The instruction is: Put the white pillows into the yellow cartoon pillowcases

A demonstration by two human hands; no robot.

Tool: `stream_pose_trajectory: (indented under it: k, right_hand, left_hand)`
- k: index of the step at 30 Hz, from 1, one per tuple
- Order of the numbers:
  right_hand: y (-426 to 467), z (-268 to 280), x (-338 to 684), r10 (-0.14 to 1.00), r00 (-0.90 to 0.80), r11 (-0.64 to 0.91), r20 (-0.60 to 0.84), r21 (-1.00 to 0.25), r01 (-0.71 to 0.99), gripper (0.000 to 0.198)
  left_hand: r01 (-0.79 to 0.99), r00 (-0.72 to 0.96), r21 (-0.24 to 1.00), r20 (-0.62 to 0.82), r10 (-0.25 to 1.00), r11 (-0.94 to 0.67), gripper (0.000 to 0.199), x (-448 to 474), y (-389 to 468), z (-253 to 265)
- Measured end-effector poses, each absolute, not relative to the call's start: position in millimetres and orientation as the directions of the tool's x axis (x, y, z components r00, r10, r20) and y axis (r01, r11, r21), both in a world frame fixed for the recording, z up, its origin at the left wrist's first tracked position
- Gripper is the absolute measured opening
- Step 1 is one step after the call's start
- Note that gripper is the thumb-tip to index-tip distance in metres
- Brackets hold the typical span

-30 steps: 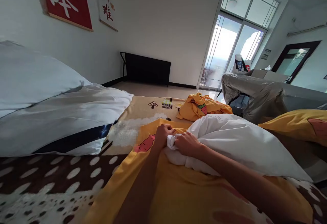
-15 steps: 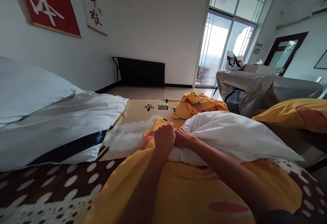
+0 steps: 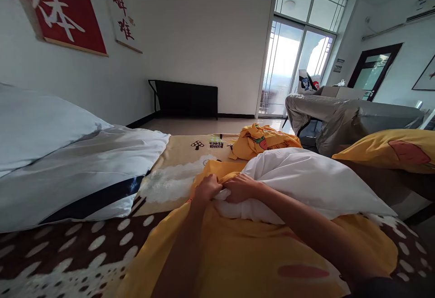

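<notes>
A white pillow lies on a yellow pillowcase spread over the bed in front of me. My left hand grips the yellow pillowcase's far edge next to the pillow's corner. My right hand is closed on that white corner, touching the left hand. Both forearms reach forward over the yellow cloth.
White bedding with a dark stripe is piled at the left. A crumpled yellow cloth lies at the bed's far end, a yellow pillow at the right. A grey covered sofa, a black bench and glass doors stand beyond.
My left hand has dropped from a raised fist beside the pillow corner to grip the yellow edge lower down. The view has shifted slightly.
</notes>
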State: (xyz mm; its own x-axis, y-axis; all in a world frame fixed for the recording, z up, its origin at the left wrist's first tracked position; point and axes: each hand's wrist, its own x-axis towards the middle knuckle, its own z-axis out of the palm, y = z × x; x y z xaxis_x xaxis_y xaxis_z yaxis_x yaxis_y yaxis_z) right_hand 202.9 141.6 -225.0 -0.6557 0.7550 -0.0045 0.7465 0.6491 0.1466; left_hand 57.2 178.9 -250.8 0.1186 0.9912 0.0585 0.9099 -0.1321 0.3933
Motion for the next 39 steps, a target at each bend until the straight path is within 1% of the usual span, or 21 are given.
stream_pose_trajectory:
  k: [2,4,6,9,14,17,20,24,29,35,37,39]
  right_hand:
    - [140.8,-222.1,202.9,0.764,-0.645,0.640,0.000,0.127,0.758,0.039]
    - [139.4,-221.6,202.3,0.765,-0.644,0.638,0.002,0.129,0.759,0.039]
    - [138.0,-223.7,201.2,0.756,-0.655,0.647,-0.008,0.157,0.746,0.035]
    - [136.1,-228.3,200.0,0.742,-0.670,0.660,-0.029,0.207,0.722,0.028]
    - [131.0,-229.1,200.8,0.727,-0.686,0.674,-0.020,0.210,0.708,0.026]
    - [127.4,-227.5,201.3,0.712,-0.702,0.687,-0.012,0.215,0.694,0.028]
    - [125.9,-228.8,200.7,0.724,-0.689,0.675,-0.028,0.233,0.700,0.031]
    - [128.7,-234.1,199.5,0.745,-0.666,0.653,-0.031,0.236,0.720,0.027]
    - [141.5,-236.2,201.4,0.774,-0.633,0.621,-0.016,0.217,0.754,0.028]
    - [155.9,-234.0,202.9,0.821,-0.571,0.555,0.035,0.188,0.810,0.030]
    - [156.5,-236.8,200.1,0.828,-0.558,0.541,0.051,0.185,0.820,0.030]
    - [154.9,-241.1,196.5,0.831,-0.553,0.534,0.064,0.185,0.825,0.030]
  left_hand:
    - [0.934,0.048,0.348,0.104,0.993,-0.082,0.019,57.9,175.4,-247.0]
    - [0.950,0.022,0.304,0.163,0.986,-0.072,0.025,61.4,169.7,-241.9]
    - [0.959,0.044,0.265,0.206,0.977,-0.099,0.029,67.3,163.4,-237.5]
    - [0.967,0.093,0.213,0.232,0.968,-0.144,0.030,75.8,156.3,-235.2]
    - [0.975,0.106,0.167,0.221,0.969,-0.144,0.026,72.7,157.4,-243.7]
    - [0.979,0.081,0.164,0.235,0.969,-0.121,0.029,64.5,160.8,-247.2]
    - [0.980,0.053,0.171,0.265,0.963,-0.101,0.035,60.8,160.4,-243.1]
    - [0.974,0.098,0.170,0.275,0.956,-0.149,0.036,69.3,153.3,-235.7]
    - [0.961,0.180,0.166,0.242,0.953,-0.223,0.036,79.3,143.7,-237.2]
    - [0.969,0.137,0.175,0.204,0.969,-0.174,0.033,65.8,149.6,-237.2]
    - [0.966,0.127,0.202,0.159,0.979,-0.159,0.030,63.5,154.6,-239.0]
    - [0.954,0.125,0.256,0.126,0.984,-0.154,0.026,63.8,158.1,-239.5]
